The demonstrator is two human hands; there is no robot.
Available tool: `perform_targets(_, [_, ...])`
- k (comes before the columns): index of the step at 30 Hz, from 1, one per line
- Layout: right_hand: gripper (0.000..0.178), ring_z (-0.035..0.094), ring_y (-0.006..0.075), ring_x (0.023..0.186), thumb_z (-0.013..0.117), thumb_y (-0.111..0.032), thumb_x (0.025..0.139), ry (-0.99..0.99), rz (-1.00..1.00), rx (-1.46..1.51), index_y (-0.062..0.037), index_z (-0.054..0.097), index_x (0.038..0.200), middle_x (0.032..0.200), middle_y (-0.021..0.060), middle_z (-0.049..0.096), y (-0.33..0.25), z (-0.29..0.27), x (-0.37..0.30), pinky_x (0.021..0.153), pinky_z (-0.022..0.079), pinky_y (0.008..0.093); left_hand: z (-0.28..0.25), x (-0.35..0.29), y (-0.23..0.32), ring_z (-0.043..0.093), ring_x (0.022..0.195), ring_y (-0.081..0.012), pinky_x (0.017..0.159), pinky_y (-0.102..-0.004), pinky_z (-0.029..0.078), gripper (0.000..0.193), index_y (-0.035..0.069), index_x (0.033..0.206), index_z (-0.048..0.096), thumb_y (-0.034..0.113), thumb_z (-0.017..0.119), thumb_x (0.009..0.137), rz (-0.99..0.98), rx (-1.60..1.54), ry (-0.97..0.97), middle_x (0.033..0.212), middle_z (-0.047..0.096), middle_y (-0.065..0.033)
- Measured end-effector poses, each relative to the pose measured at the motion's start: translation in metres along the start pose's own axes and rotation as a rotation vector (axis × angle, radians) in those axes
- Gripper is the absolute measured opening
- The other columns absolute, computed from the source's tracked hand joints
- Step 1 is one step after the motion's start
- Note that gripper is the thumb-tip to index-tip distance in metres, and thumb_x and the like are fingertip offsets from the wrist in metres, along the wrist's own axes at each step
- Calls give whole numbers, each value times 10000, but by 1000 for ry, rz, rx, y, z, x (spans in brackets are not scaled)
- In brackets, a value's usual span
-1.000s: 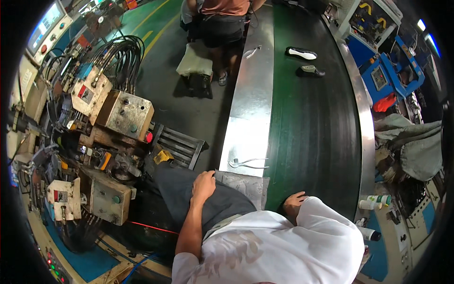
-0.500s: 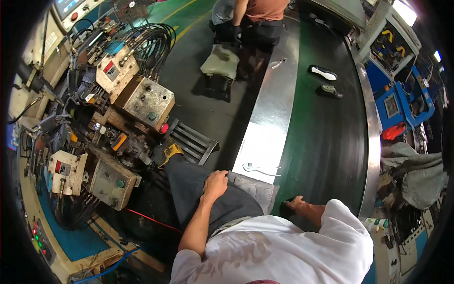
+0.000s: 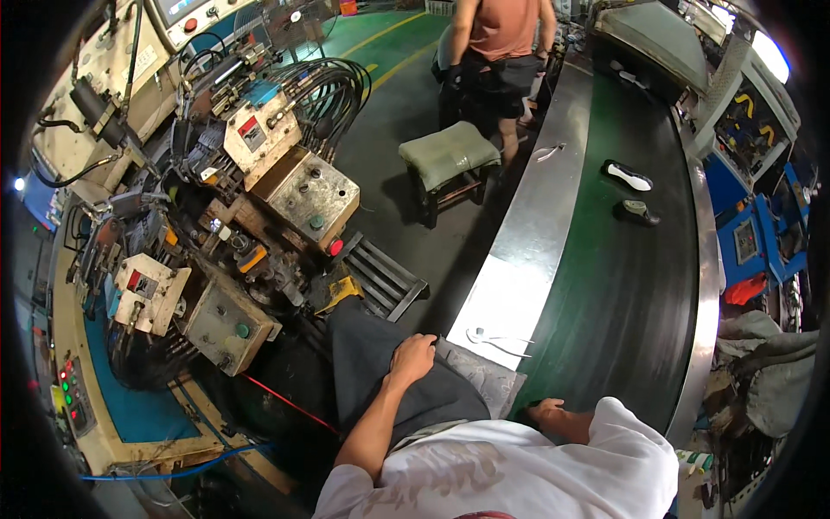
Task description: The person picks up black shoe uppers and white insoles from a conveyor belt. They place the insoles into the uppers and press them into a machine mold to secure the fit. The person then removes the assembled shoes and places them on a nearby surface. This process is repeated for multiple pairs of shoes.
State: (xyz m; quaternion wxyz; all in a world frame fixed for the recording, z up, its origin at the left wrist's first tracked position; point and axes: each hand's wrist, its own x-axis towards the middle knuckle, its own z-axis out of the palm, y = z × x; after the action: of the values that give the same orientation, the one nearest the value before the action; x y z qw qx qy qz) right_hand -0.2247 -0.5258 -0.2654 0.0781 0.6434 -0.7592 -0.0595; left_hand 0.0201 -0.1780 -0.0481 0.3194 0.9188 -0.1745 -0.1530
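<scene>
My left hand (image 3: 415, 357) rests on my dark-trousered thigh, its fingers draped loosely over the knee and no held object visible. My right hand (image 3: 546, 410) lies at the near end of the dark green conveyor belt (image 3: 596, 346), fingers extended and partly hidden. Between the hands is a worn grey pad (image 3: 488, 378) on the metal ledge (image 3: 527, 251). Just beyond the pad lies a pair of metal pincers (image 3: 497, 339). Farther up the belt are a black shoe with a white sole (image 3: 628, 176) and a dark shoe with a greyish part (image 3: 638, 213).
At left stands a machine with hoses and metal boxes (image 3: 313, 197). A slatted metal step (image 3: 380, 281) sits by my knee. Ahead are a cushioned stool (image 3: 450, 156) and a standing person (image 3: 506, 35). Another pair of pincers (image 3: 549, 152) lies along the ledge. Grey cloths (image 3: 769, 381) hang at right.
The view has shifted, so the scene sits lower and farther right. The person ahead has moved away from the stool and stands more upright. My hands stay in nearly the same places.
</scene>
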Motion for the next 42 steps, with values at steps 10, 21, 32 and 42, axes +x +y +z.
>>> perform_targets(10, [910,554,375,1427,703,-544,953,-100,38,-25,-147,316,1674,1601,180,521,-1,0,7,1104,496,602,1,4,3,672,1164,-417,1016,-516,531,335,26,1299,708,156,637,998,18,-32,3,1228,721,-215])
perform_targets(21, [858,552,388,1424,664,-552,972,-95,58,-35,-150,351,1662,1590,187,533,6,3,8,1128,468,607,-1,0,9,670,1152,-416,1001,-520,532,317,29,1285,711,146,644,998,19,-26,9,1204,722,-209])
perform_targets(32, [811,551,401,1422,625,-560,991,-29,119,-7,-154,387,1651,1579,194,546,5,10,9,1151,439,612,-6,1,12,664,1161,-420,1008,-521,528,325,30,1299,704,155,626,1010,11,-45,-3,1221,717,-211])
perform_targets(42, [773,550,413,1419,590,-568,1008,70,181,53,-158,418,1640,1568,201,557,6,26,8,1173,413,617,-2,2,9,668,1157,-409,1011,-510,529,331,23,1295,710,157,627,1003,39,-51,16,1209,720,-207])
